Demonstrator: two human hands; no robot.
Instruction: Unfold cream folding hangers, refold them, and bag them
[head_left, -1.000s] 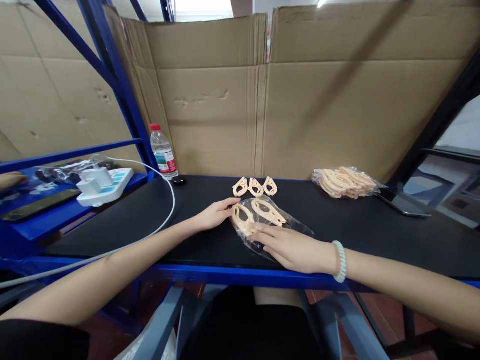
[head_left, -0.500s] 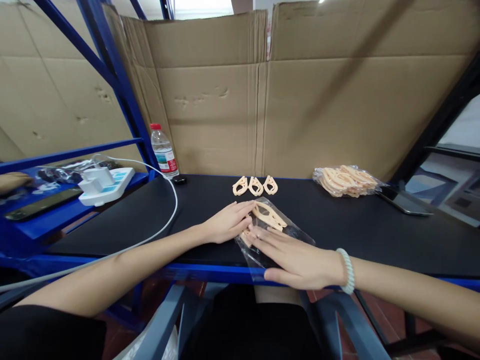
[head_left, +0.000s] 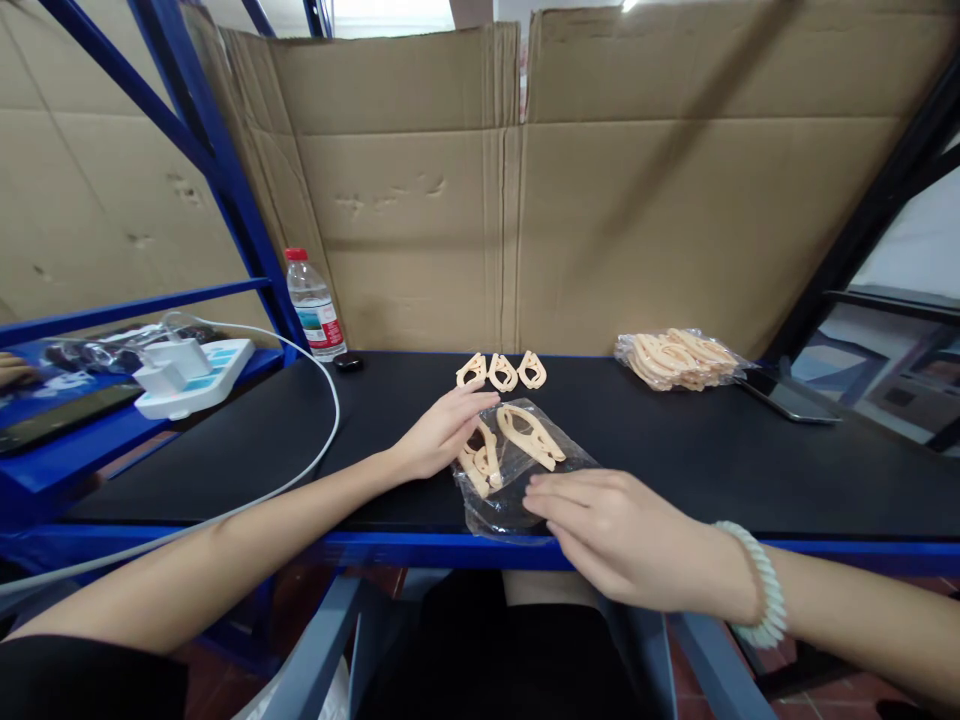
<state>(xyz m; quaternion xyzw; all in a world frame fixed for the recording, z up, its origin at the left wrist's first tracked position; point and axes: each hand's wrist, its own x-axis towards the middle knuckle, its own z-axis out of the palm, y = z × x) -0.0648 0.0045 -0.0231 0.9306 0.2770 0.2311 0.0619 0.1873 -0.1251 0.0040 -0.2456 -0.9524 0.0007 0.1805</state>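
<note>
- Two flat, cream-coloured clip-like pieces, the left one (head_left: 490, 468) and the right one (head_left: 552, 455), lie in a clear plastic bag (head_left: 499, 528) on the black tabletop (head_left: 390, 405), near its front edge.
- The left hand (head_left: 442, 430), pressed flat over the left piece half a second ago, now sits farther up and left — fingers straight and side by side, closed on nothing visible, at the bag's left edge.
- The right hand (head_left: 622, 540) has pulled away from the left hand toward the lower right; its fingers are bunched at the bag's near right side, and whether they pinch the film cannot be told.
- With the hands parted, more of both pieces shows, and the smoothing of the bag looks paused or nearly done — a judgement only.
- Behind the bag, three smaller pieces (head_left: 504, 362) stay in a row; a bagged pile (head_left: 679, 362) rests at right, untouched.
</note>
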